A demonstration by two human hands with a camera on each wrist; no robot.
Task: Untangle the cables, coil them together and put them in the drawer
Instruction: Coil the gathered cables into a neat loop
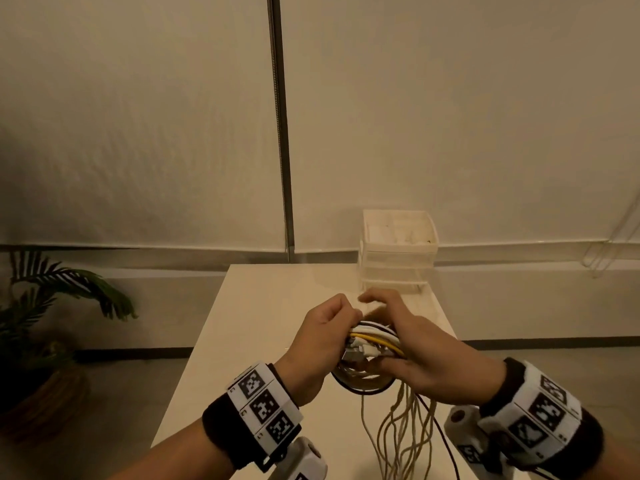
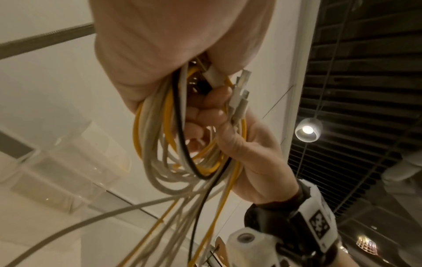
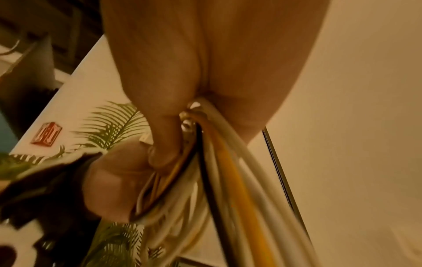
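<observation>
So the cable coil (image 1: 369,355), a mix of white, yellow and black cables, is held up above the white table (image 1: 249,327). It's gripped from one side by the left hand (image 1: 320,336) and from the other by the right hand (image 1: 415,351), fingers curled round the loops. Loose ends (image 1: 401,431) hang below the grip. The clear plastic drawer unit (image 1: 398,251) sits just beyond the grip.
</observation>
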